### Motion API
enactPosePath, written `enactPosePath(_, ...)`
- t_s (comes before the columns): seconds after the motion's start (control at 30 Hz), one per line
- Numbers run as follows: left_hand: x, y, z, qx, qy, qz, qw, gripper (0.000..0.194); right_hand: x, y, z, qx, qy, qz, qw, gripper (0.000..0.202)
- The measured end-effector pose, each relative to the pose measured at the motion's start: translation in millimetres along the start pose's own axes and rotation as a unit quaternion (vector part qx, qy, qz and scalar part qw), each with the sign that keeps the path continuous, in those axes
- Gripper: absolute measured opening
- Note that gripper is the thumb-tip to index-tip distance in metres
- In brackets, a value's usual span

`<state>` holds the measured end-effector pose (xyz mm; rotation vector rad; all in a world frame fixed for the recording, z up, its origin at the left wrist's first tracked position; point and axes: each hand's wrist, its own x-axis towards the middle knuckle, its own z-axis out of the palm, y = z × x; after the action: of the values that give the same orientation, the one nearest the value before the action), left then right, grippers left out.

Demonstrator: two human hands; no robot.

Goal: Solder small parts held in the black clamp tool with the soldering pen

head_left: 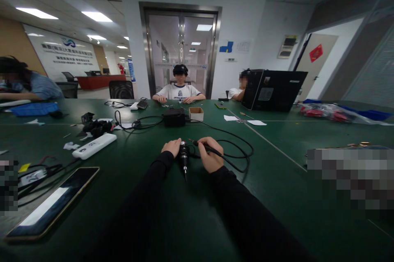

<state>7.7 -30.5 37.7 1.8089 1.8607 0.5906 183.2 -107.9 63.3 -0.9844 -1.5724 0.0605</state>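
A black electric screwdriver [184, 156] lies on the green table [197, 221], its thin bit pointing toward me. My left hand [171, 147] is closed at its far end, the fingertips gripping the silvery end piece. Just to the right, my right hand [211, 156] pinches a black cable [215, 152], and the cable's plug end points left toward the screwdriver's far end. A small gap seems to separate plug and screwdriver. Behind my hands the cable loops right and runs back to a black power box [174, 117].
Beside the power box stands a small cardboard box [196, 114]. To my left are a white power strip [95, 146], a phone [53, 204] and tangled cables. A black computer case [273, 89] stands at the back right. A person [180, 89] sits opposite.
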Motion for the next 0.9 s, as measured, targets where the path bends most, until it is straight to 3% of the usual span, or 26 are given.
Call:
enactPosePath(0.2, 4.3, -4.4, 2.6, -0.035, 0.021, 0.010, 0.999, 0.054, 0.2, -1.2, -0.6, -0.002, 0.000, -0.005, 1.000, 0.014)
enactPosePath(0.4, 6.5, -5.7, 3.5, -0.058, 0.007, 0.046, 0.997, 0.048, -0.3, -2.9, -0.8, 0.005, -0.001, -0.010, 1.000, 0.015)
enactPosePath(0.5, 9.7, -10.1, 7.7, -0.098, 0.031, 0.040, 0.994, 0.040, -0.5, -2.7, -0.5, 0.006, -0.004, -0.015, 1.000, 0.014)
enactPosePath(0.63, 17.7, -17.6, 17.3, -0.173, 0.070, 0.056, 0.981, 0.028, -0.6, -3.2, -0.3, 0.007, 0.000, -0.019, 1.000, 0.014)
enactPosePath(0.9, 22.7, -23.7, 25.9, -0.296, 0.091, 0.079, 0.948, 0.020, -1.2, -8.0, -0.1, 0.019, -0.001, -0.029, 0.999, 0.014)
